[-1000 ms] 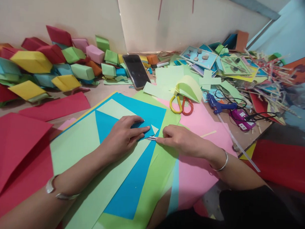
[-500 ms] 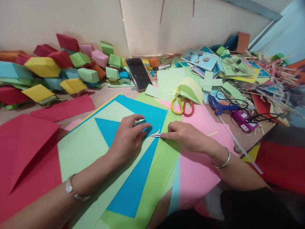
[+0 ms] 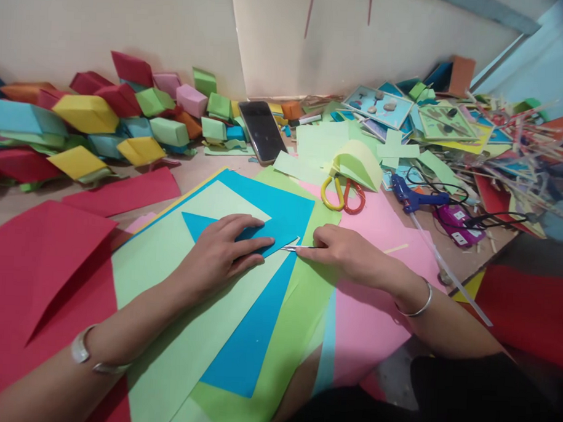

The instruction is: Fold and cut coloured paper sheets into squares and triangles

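My left hand point(image 3: 225, 249) lies with its fingers apart, pressing a folded flap of blue paper point(image 3: 281, 214) onto a pale green sheet point(image 3: 167, 311). My right hand point(image 3: 344, 253) is closed around a slim pointed metal tool point(image 3: 290, 248), mostly hidden in the fist. Its tip meets the blue flap's edge near the point of the fold. More blue paper point(image 3: 242, 351) shows below the pale green sheet, on a brighter green sheet point(image 3: 281, 340). Scissors point(image 3: 344, 195) with one yellow and one red handle lie beyond my right hand.
Folded paper boxes point(image 3: 86, 113) line the wall at left. Red sheets point(image 3: 39, 276) lie left, pink paper point(image 3: 370, 312) right. Farther back are a phone point(image 3: 263, 133), a blue glue gun point(image 3: 415, 196), a purple power strip point(image 3: 459, 224) and a heap of sticks and scraps point(image 3: 518, 158).
My left hand has flattened and moved slightly left, its fingers now resting on the blue flap. My right hand keeps the metal tool at the flap's edge. The view has shifted slightly.
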Motion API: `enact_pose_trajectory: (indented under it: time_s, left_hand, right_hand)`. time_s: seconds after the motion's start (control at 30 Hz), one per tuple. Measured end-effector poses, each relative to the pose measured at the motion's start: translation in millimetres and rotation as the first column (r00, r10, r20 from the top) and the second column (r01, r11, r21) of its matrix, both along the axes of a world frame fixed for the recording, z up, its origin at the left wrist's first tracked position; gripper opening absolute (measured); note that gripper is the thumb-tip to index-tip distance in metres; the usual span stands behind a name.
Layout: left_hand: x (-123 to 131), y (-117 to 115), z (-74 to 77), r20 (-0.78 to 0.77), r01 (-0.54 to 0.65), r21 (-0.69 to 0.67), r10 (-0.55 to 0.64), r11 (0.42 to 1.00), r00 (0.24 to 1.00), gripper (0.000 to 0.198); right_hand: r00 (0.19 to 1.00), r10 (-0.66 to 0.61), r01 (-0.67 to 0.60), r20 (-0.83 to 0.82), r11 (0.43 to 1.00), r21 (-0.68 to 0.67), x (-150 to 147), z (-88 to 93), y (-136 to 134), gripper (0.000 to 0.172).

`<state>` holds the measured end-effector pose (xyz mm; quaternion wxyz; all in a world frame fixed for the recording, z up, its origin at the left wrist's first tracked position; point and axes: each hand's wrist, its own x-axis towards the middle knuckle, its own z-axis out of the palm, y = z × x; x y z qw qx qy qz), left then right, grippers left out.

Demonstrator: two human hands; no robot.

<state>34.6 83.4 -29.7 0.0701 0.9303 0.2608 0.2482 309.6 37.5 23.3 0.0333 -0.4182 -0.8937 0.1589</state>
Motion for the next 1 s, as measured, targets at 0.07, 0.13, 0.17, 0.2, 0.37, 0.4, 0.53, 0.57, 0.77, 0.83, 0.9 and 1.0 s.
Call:
enact_pose_trajectory:
  time_s: [0.07,0.13,0.17,0.2,0.37,0.4,0.53,0.57,0.77,0.83,0.9,1.0]
  left_hand:
    - [0,0,0.9,-0.002,-0.003,0.007,0.003,1.0,1.0,0.037]
    - [0,1,0.9,-0.001,-0.001,0.011,0.001,1.0,1.0,0.038]
    - [0,1,0.6,0.0,0.001,0.012,-0.001,1.0,1.0,0.038]
    - [-1,1,0.2,0.002,0.005,0.014,-0.005,1.0,1.0,0.038]
    - [-1,2,-1.6,0.005,0.011,0.014,-0.011,1.0,1.0,0.038]
    - [-1,2,-1.6,0.005,0.01,0.012,-0.01,1.0,1.0,0.038]
    - [-1,2,-1.0,0.011,0.012,0.017,-0.012,1.0,1.0,0.038]
    - [-1,2,-0.7,0.012,0.014,0.018,-0.014,1.0,1.0,0.037]
    - [0,1,-0.3,0.007,0.017,0.036,-0.017,0.999,1.0,0.037]
    - [0,1,-0.4,0.002,0.012,0.038,-0.012,0.999,1.0,0.037]
    - [-1,1,-0.4,-0.005,0.008,0.04,-0.007,0.999,1.0,0.038]
    - [0,1,-0.2,-0.015,0.007,0.046,-0.007,0.999,1.0,0.038]
  right_hand:
    - [0.999,-0.039,0.037,-0.033,0.997,-0.074,0,4.4,-1,0.034]
    - [0.998,-0.045,0.04,-0.043,0.992,-0.122,1,8.3,-2,0.035]
    - [0.998,-0.038,0.032,-0.043,0.99,-0.139,2,9.8,-2,0.035]
    - [0.999,-0.033,0.026,-0.043,0.988,-0.153,2,11.1,-2,0.035]
    - [0.997,-0.055,0.046,-0.046,0.983,-0.177,0,13.5,-4,0.033]
    - [0.997,-0.064,0.055,-0.05,0.983,-0.176,-1,13.3,-4,0.032]
    - [0.994,-0.087,0.074,-0.064,0.98,-0.184,-3,11.7,-4,0.03]
    - [0.994,-0.086,0.072,-0.063,0.98,-0.187,-4,11.4,-4,0.03]
    - [1.0,0.011,-0.011,-0.001,0.996,-0.089,-1,12.3,-6,0.025]
    - [0.995,0.092,-0.092,0.039,0.996,0.006,0,14.0,-10,0.031]
    - [0.991,0.119,-0.123,0.058,0.989,0.086,0,15.8,-14,0.035]
    - [0.996,0.09,-0.092,0.02,0.981,0.169,-1,16.2,-18,0.032]
